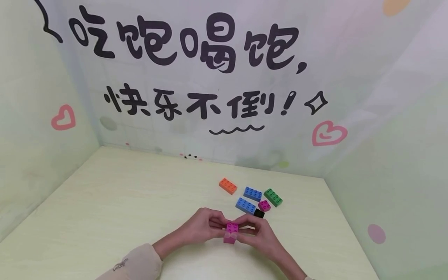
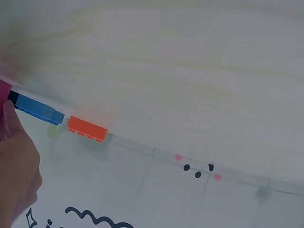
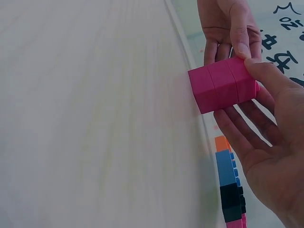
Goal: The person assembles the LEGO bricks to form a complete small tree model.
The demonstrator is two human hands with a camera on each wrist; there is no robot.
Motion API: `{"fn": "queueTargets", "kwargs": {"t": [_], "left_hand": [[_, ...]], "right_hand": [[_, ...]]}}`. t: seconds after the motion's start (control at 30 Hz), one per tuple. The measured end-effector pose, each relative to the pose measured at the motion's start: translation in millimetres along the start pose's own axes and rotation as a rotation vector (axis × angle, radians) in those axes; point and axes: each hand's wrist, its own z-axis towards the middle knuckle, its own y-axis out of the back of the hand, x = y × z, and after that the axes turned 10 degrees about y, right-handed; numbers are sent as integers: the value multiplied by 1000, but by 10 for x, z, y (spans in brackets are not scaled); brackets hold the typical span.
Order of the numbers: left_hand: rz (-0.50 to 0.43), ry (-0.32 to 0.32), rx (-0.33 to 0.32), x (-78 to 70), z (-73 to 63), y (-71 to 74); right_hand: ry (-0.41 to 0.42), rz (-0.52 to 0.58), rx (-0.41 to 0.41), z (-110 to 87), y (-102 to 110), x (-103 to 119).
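Note:
Both hands hold a small stack of pink toy building bricks [image 1: 232,226] between them, above the near part of the table. The left hand [image 1: 203,227] pinches it from the left with thumb and fingers. From the right, the right hand [image 1: 262,237] grips its other side the same way. In the right wrist view the pink stack [image 3: 223,86] shows three layers with seams between them, lying tilted on its side. Only part of a hand [image 2: 19,166] and a corner of the pink stack [image 2: 4,90] appear at the edge of the left wrist view.
Beyond the hands lie loose bricks on the pale table [image 1: 122,214]: orange [image 1: 228,186], two blue ones [image 1: 252,193], green [image 1: 273,197], a small magenta one [image 1: 264,205] and a black one [image 1: 259,213]. Printed walls enclose the back and both sides.

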Motion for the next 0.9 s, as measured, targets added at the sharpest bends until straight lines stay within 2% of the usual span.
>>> {"fn": "queueTargets", "kwargs": {"t": [0.23, 0.4, 0.53, 0.6, 0.7, 0.9], "left_hand": [[8, 8, 4, 41, 0, -19], [16, 21, 27, 56, -3, 35], [30, 31, 73, 35, 68, 92], [52, 33, 73, 16, 125, 143], [91, 33, 42, -18, 248, 241], [156, -19, -112, -20, 577, 441]], "right_hand": [[17, -103, -14, -56, -21, -23], [54, -110, -24, -49, -39, -54], [67, -113, -26, -53, 3, -72], [68, -123, -22, -54, 21, -73], [66, -145, -18, -55, 42, -71], [69, -146, 9, -54, 36, -76]]}}
